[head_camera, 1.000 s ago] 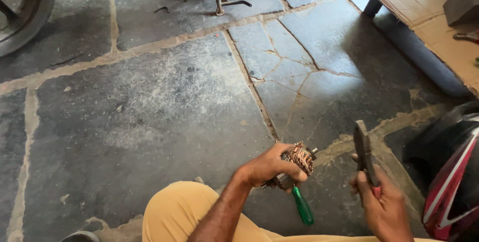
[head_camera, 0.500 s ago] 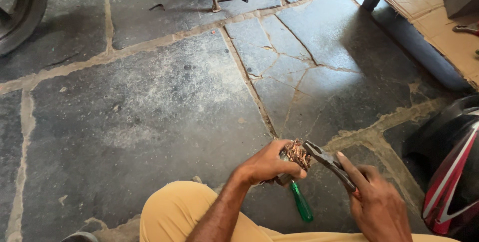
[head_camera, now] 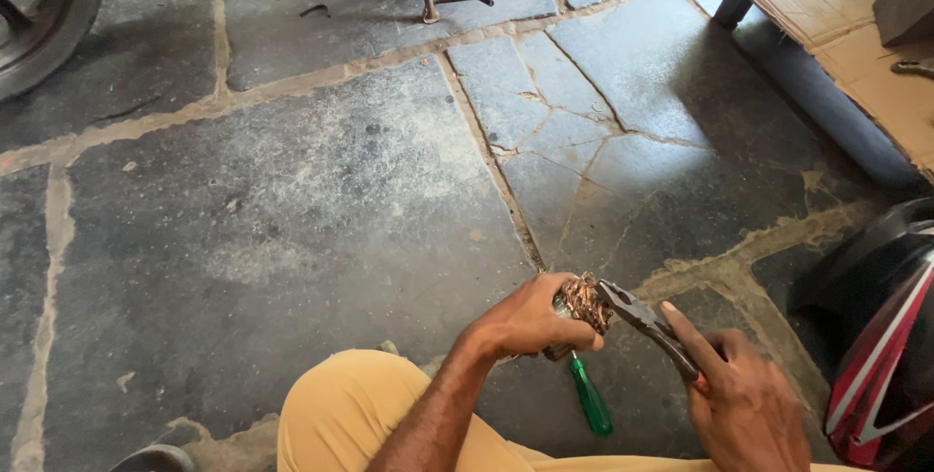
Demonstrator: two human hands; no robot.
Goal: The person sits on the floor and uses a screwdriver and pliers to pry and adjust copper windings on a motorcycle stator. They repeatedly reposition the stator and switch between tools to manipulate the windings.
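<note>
pliers brought up to the copper winding

lowered from an upright hold, the pliers (head_camera: 647,321) now lie slanted with their dark metal nose touching the copper coil (head_camera: 586,300). that coil, a knotty, glinting bundle of reddish wire on a small grey core, sits low in the middle of the view, just above the knee in mustard-yellow cloth (head_camera: 370,414). the left hand (head_camera: 530,319) wraps it from the left, fingers curled tight and pressed together around the bundle. the right hand (head_camera: 744,404) closes on the pliers' handles, forefinger stretched straight along the top. a green-handled screwdriver (head_camera: 590,406), smooth translucent plastic, points down from under the left hand; whether that hand holds it or it lies on the floor i cannot tell. beneath everything spread rough, grey stone slabs (head_camera: 292,199) with sandy, cracked joints. a glossy red, white and black helmet (head_camera: 880,355) curves in at the right edge, flat brown cardboard (head_camera: 827,5) lies upper right, and a rubber tyre (head_camera: 53,15) shows upper left.
</note>
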